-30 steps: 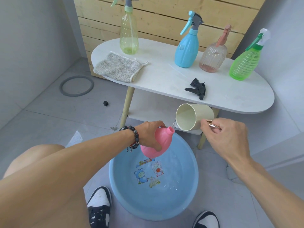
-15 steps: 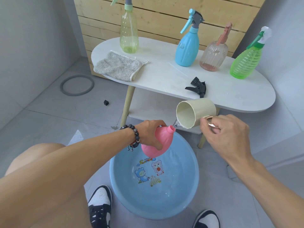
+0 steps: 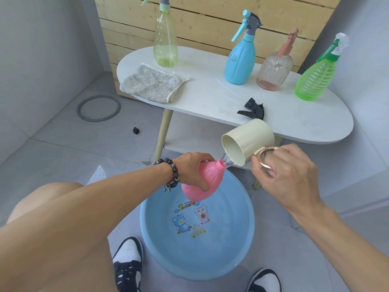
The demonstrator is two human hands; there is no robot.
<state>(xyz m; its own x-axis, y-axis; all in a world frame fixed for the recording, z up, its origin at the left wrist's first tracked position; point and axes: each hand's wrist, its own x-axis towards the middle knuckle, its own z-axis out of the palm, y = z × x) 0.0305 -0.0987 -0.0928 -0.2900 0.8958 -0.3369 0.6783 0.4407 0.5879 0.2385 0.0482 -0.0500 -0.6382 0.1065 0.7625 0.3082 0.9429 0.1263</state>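
Note:
My left hand (image 3: 192, 170) grips a pink round bottle (image 3: 205, 182) with no cap, tilted so its open neck points up and right. My right hand (image 3: 282, 173) holds a cream mug (image 3: 248, 142) by its rose-gold ring handle, tipped steeply onto its side. A thin stream of water runs from the mug's lip into the bottle's neck. Both are held above the far rim of a blue basin (image 3: 237, 249) on the floor, which has cartoon pictures on its bottom and a little water.
A white oval table (image 3: 210, 98) behind the basin carries a grey cloth (image 3: 149, 85), a black spray head (image 3: 252, 110) and several spray bottles: yellow-green (image 3: 165, 45), blue (image 3: 240, 62), pink ribbed (image 3: 273, 72), green (image 3: 315, 81). A grey ring (image 3: 99, 108) lies on the floor. My shoes (image 3: 128, 262) flank the basin.
The mug has tipped further and risen slightly, and water keeps running into the pink bottle. My left hand with the bottle has stayed nearly in place.

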